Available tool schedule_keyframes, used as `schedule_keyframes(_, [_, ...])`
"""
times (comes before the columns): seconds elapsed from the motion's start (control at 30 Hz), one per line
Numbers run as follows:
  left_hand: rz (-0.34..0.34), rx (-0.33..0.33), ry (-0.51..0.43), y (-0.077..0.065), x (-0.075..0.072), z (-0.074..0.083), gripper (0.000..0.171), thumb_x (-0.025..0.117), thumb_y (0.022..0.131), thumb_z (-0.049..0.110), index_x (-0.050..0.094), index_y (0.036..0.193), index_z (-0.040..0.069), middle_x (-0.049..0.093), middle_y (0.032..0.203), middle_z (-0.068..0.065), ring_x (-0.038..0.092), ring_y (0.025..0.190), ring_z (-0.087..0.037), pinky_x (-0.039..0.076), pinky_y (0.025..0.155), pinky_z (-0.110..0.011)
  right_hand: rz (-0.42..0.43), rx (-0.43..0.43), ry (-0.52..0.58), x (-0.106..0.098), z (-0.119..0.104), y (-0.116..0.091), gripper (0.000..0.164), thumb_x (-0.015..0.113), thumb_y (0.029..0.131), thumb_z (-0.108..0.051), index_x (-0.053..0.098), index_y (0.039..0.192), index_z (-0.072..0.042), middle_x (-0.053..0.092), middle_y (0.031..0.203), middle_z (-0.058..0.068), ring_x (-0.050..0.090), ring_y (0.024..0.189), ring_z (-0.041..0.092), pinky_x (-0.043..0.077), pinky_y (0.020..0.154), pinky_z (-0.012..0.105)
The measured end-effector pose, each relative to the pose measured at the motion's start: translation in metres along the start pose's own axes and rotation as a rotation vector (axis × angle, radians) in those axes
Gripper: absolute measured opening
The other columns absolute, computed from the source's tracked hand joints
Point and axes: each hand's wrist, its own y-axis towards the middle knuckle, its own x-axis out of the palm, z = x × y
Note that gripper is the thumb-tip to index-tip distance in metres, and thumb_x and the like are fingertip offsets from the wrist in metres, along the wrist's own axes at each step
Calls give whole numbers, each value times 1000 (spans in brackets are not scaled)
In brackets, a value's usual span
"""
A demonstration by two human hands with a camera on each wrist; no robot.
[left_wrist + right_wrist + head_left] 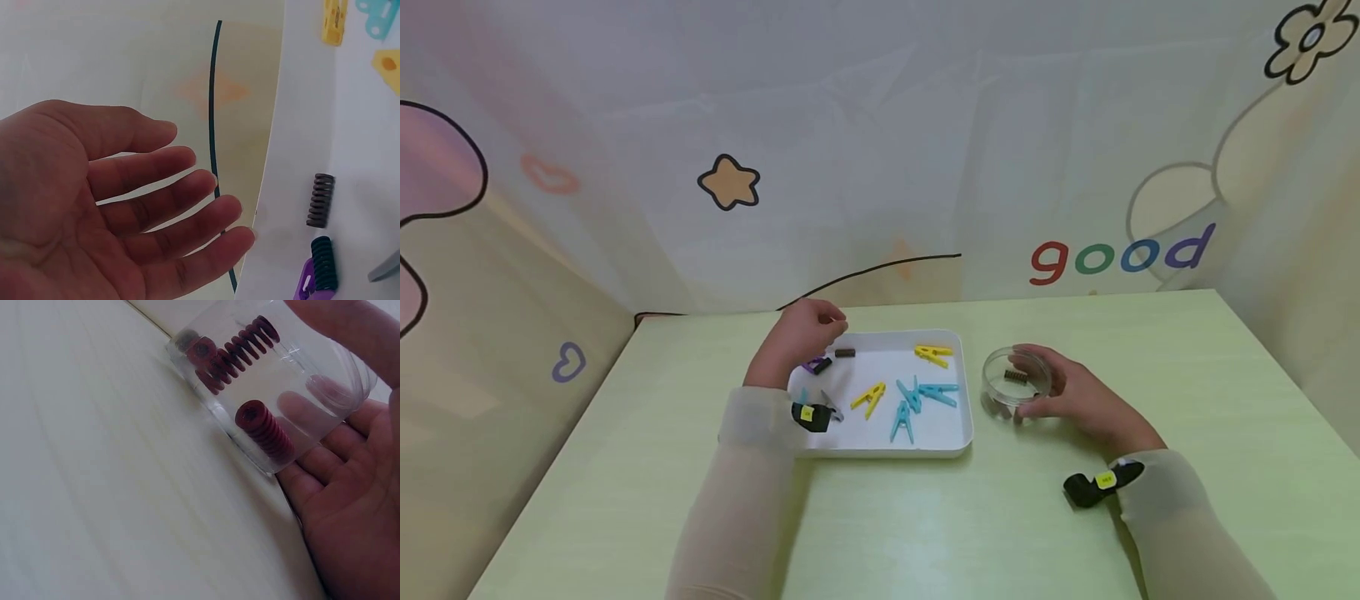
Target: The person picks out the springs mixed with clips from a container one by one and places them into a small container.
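My left hand (800, 340) hovers over the far left edge of the white tray (880, 453); its fingers are extended and hold nothing in the left wrist view. Nearest to it in the tray lie a brown coil spring (320, 200) and a dark spring (324, 262) beside a purple clothespin (304, 282). To the right of the tray, my right hand (1078, 400) grips a clear round jar (219, 419) from its right side, thumb and fingers around the wall. Several springs are inside; reddish ones such as this spring (265, 428) show in the right wrist view.
The tray also holds yellow clothespins, one yellow clothespin (868, 400) near the middle, and blue ones such as this blue clothespin (902, 422). A grey object (832, 407) is partly hidden by the left wrist camera (811, 417). A printed cloth (880, 167) hangs behind the table (925, 533).
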Motion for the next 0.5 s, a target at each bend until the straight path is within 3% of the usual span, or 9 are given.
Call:
schedule_keyframes(0.3, [-32, 0, 90, 6, 0, -4, 30, 57, 95, 28, 68, 116, 10, 66, 118, -8, 61, 93, -21, 53, 77, -32, -3, 14, -11, 0, -3, 0, 85, 82, 75, -36, 35, 146, -32, 42, 152, 3, 29, 145, 31, 15, 114, 67])
schedule_keyframes(0.5, [-61, -12, 126, 8, 0, -6, 30, 58, 94, 28, 69, 115, 10, 67, 117, -8, 61, 91, -20, 54, 78, -32, 3, 18, -26, 1, -1, 0, 86, 82, 75, -37, 34, 146, -31, 42, 152, 4, 28, 145, 32, 15, 113, 68])
